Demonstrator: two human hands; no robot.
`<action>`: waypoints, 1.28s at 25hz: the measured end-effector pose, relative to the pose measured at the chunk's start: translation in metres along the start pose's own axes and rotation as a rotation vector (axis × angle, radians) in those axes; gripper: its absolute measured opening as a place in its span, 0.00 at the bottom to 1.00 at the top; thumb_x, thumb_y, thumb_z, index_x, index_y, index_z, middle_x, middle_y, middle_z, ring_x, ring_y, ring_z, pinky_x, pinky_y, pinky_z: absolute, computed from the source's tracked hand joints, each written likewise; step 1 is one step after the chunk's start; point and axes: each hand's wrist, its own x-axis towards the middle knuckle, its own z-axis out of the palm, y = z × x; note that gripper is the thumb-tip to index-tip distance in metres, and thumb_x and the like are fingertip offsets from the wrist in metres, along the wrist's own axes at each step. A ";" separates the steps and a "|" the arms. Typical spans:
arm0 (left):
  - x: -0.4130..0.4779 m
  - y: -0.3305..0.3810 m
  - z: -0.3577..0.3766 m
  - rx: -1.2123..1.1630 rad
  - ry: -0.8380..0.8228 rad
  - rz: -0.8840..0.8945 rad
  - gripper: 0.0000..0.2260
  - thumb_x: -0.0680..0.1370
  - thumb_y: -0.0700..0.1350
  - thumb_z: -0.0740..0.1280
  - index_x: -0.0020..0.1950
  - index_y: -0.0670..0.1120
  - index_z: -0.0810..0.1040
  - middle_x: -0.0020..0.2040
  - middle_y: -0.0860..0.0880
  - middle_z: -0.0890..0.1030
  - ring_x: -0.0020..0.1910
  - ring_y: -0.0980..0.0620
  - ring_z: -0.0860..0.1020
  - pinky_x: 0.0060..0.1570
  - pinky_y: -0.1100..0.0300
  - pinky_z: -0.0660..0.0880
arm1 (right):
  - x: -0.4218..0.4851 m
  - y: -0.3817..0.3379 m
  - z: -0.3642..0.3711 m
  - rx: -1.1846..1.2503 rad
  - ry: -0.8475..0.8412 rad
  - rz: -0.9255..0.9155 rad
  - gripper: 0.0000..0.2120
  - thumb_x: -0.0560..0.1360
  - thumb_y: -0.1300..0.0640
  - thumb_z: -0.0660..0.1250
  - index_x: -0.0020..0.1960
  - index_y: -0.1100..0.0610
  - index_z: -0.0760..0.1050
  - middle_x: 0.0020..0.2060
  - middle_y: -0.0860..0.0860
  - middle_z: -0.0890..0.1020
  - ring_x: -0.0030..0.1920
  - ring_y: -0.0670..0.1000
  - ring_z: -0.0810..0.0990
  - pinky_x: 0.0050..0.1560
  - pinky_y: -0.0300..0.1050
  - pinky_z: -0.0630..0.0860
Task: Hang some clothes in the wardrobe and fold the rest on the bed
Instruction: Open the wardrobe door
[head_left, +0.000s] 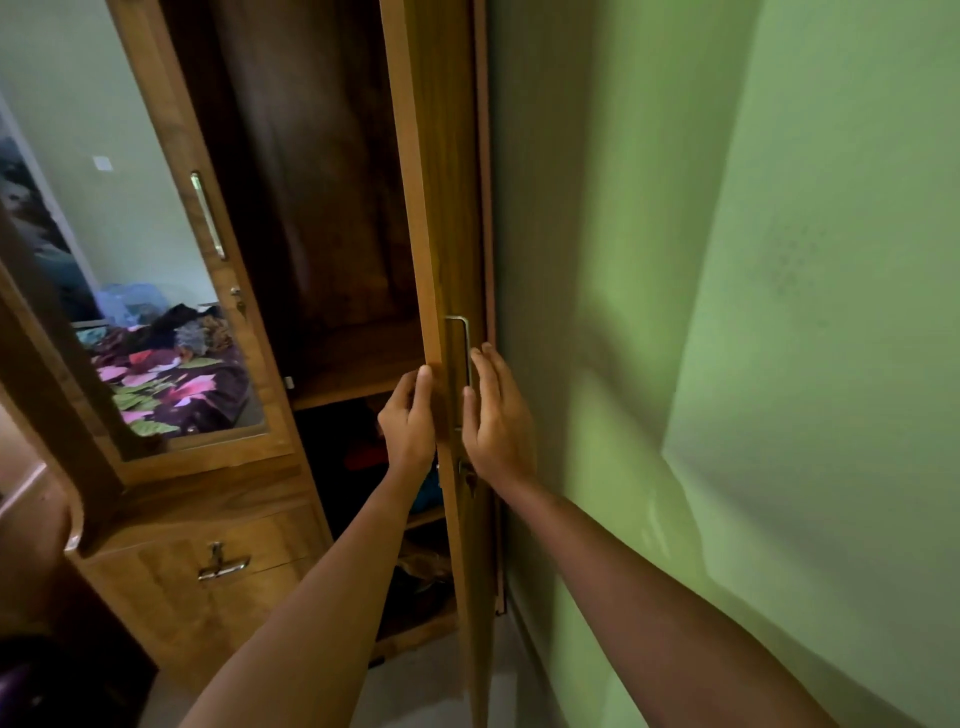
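My left hand (408, 415) holds the edge of the wardrobe door (441, 208), fingers curled round it. My right hand (497, 415) lies open on the door, fingers straight, touching its handle (466, 343). The wardrobe (311, 234) is open.

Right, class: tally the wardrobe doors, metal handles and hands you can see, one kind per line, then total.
Wardrobe doors: 2, mirrored door, open door
Metal handles: 3
Hands: 2, left hand, right hand
Total: 7
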 end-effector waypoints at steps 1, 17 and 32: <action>0.000 -0.001 0.001 -0.042 -0.009 -0.022 0.12 0.81 0.49 0.59 0.51 0.43 0.78 0.40 0.50 0.79 0.39 0.56 0.79 0.44 0.58 0.77 | 0.008 0.000 -0.005 -0.047 -0.009 -0.087 0.19 0.80 0.58 0.59 0.69 0.60 0.66 0.67 0.59 0.72 0.67 0.56 0.72 0.66 0.46 0.69; 0.003 -0.019 0.109 -0.133 -0.355 -0.201 0.16 0.82 0.49 0.56 0.66 0.45 0.74 0.59 0.49 0.78 0.60 0.51 0.76 0.63 0.51 0.72 | 0.067 0.049 -0.084 -1.203 -0.503 -0.468 0.22 0.82 0.53 0.50 0.70 0.63 0.67 0.74 0.62 0.58 0.76 0.60 0.48 0.71 0.52 0.33; 0.010 -0.017 0.112 0.254 -0.443 -0.066 0.13 0.81 0.43 0.60 0.63 0.43 0.76 0.56 0.46 0.80 0.51 0.54 0.76 0.45 0.69 0.67 | 0.061 0.080 -0.086 -1.208 -0.474 -0.506 0.20 0.76 0.53 0.55 0.58 0.60 0.80 0.66 0.59 0.74 0.70 0.57 0.68 0.73 0.51 0.54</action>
